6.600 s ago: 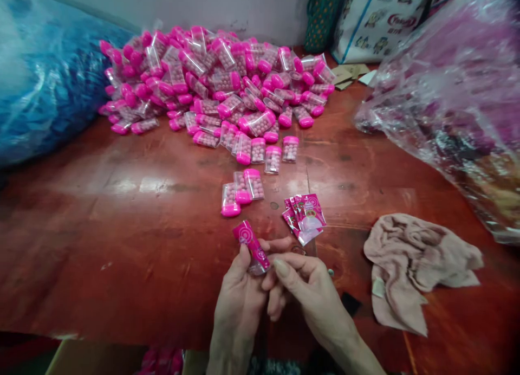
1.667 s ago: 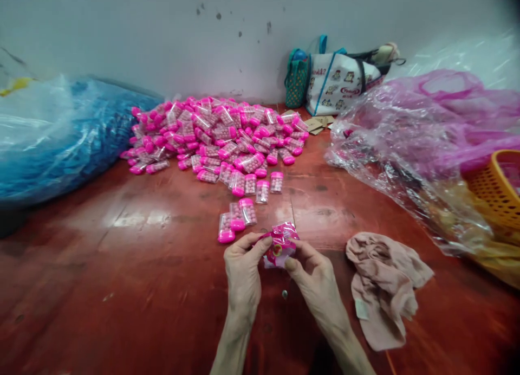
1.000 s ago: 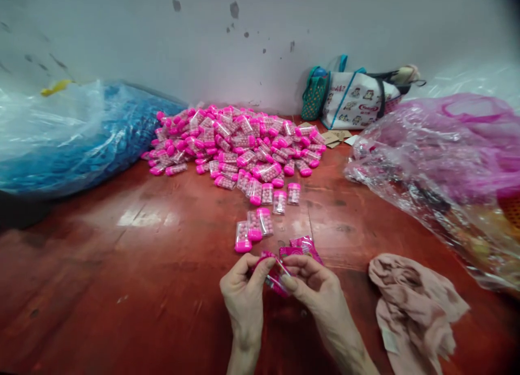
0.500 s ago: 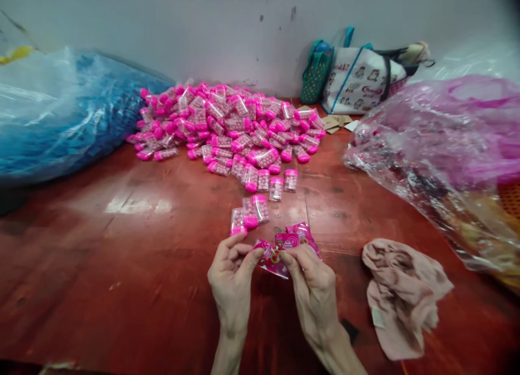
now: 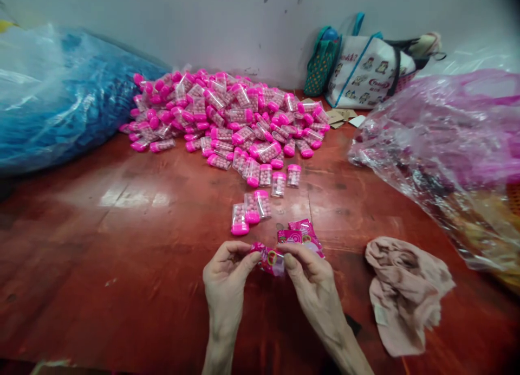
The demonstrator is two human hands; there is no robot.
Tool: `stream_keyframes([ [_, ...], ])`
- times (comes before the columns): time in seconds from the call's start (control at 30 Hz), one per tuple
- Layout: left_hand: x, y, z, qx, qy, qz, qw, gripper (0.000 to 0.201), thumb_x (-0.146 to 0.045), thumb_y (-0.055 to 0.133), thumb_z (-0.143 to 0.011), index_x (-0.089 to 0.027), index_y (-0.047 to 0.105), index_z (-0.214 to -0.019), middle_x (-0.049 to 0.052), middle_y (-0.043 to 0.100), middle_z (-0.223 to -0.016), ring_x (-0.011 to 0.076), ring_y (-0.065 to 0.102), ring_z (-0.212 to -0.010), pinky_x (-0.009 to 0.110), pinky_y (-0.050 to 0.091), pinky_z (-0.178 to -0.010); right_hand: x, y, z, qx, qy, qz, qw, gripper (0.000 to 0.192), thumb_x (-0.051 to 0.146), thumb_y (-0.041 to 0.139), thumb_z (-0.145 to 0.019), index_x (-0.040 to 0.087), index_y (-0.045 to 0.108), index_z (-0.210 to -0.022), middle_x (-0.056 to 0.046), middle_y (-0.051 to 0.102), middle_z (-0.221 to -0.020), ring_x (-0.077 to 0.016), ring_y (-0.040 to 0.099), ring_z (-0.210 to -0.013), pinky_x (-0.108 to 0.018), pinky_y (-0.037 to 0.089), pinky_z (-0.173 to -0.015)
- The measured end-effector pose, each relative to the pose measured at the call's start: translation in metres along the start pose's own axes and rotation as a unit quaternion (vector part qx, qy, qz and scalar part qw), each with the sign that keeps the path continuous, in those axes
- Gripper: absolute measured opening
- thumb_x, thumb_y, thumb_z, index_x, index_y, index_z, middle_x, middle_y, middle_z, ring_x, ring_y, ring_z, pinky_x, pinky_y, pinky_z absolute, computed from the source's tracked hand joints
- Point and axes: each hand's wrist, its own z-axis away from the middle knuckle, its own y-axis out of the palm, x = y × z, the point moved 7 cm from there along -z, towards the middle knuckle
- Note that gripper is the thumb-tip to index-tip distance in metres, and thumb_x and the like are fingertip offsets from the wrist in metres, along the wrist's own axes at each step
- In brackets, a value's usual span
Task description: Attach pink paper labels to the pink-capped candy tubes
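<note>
Both hands, left hand (image 5: 225, 266) and right hand (image 5: 311, 267), pinch one pink wrapper (image 5: 268, 257) tight, stretching it open, near three little bottles (image 5: 249, 211).

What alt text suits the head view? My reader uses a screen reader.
Left hand and right hand pinch a pink wrapper over a red table; behind lies a heap of pink-capped candy bottles.
</note>
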Motion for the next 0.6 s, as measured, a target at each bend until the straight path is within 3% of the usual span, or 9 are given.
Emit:
stream_keyframes([
  [0.07, -0.001, -0.002, 0.001, -0.012, 0.014, -0.025, 1.0, 0.01, -0.015, 0.071, -0.064, -0.017, 0.063, -0.07, -0.003, 0.061, -0.065, 0.0096, 0.055, -0.061, 0.017, 0.045, -0.058, -0.002, 0.003, 0.0, 0.002, 0.02, -0.002, 1.0, 0.026, 0.033, 0.067, -0.073, 0.02, 0.063, -0.096, -0.003, 0.066, -0.084, -0.0167, 0.06, -0.071, -0.025, 0.045, -0.06],
  [0.13, -0.002, -0.003, 0.002, -0.017, 0.022, -0.04, 0.999, 0.009, -0.015, 0.07, -0.065, -0.018, 0.063, -0.069, -0.004, 0.061, -0.064, 0.0093, 0.055, -0.059, 0.017, 0.045, -0.056, -0.003, 0.006, 0.001, -0.001, 0.028, 0.004, 1.0, 0.023, 0.03, 0.072, -0.068, 0.019, 0.064, -0.087, -0.002, 0.065, -0.078, -0.0166, 0.059, -0.069, -0.025, 0.045, -0.059],
  [0.2, -0.004, -0.001, 0.004, -0.014, 0.037, -0.046, 0.998, 0.008, -0.015, 0.069, -0.066, -0.019, 0.063, -0.068, -0.004, 0.06, -0.063, 0.0092, 0.055, -0.058, 0.017, 0.044, -0.055, -0.001, 0.009, 0.001, -0.003, 0.02, 0.002, 1.0, 0.008, 0.026, 0.067, -0.074, 0.019, 0.065, -0.076, 0.0, 0.062, -0.069, -0.0147, 0.057, -0.063, -0.024, 0.043, -0.056],
  [0.33, -0.013, 0.003, 0.006, 0.014, 0.095, -0.04, 0.995, 0.009, -0.011, 0.068, -0.066, -0.018, 0.062, -0.065, 0.0, 0.063, -0.077, 0.0139, 0.059, -0.074, 0.023, 0.046, -0.067, 0.008, 0.006, 0.0, -0.019, -0.046, 0.023, 0.998, 0.013, 0.021, 0.058, -0.082, 0.018, 0.065, -0.071, 0.0, 0.06, -0.062, -0.0133, 0.053, -0.059, -0.025, 0.04, -0.056],
  [0.47, -0.005, 0.012, 0.005, 0.086, 0.027, 0.029, 0.996, 0.009, -0.012, 0.066, -0.069, -0.017, 0.062, -0.062, 0.005, 0.064, -0.094, 0.0196, 0.059, -0.089, 0.029, 0.045, -0.076, 0.015, 0.002, -0.001, -0.036, -0.095, 0.061, 0.993, 0.017, 0.018, 0.054, -0.084, 0.017, 0.062, -0.069, -0.001, 0.057, -0.061, -0.0133, 0.05, -0.059, -0.025, 0.039, -0.057],
  [0.53, 0.001, 0.018, 0.005, 0.128, -0.014, 0.048, 0.991, 0.002, -0.015, 0.065, -0.07, -0.017, 0.066, -0.071, 0.007, 0.063, -0.099, 0.0212, 0.058, -0.092, 0.03, 0.045, -0.078, 0.018, 0.002, -0.001, -0.032, -0.114, 0.066, 0.991, 0.018, 0.017, 0.052, -0.085, 0.017, 0.06, -0.069, -0.001, 0.056, -0.063, -0.0136, 0.049, -0.06, -0.025, 0.038, -0.057],
  [0.6, 0.003, 0.021, 0.004, 0.145, -0.029, 0.049, 0.988, 0.008, -0.016, 0.065, -0.071, -0.016, 0.068, -0.078, 0.008, 0.062, -0.101, 0.0212, 0.058, -0.093, 0.029, 0.045, -0.079, 0.019, 0.004, 0.0, -0.027, -0.128, 0.07, 0.989, 0.018, 0.017, 0.051, -0.086, 0.017, 0.059, -0.07, -0.002, 0.056, -0.064, -0.0139, 0.049, -0.061, -0.025, 0.038, -0.058],
])
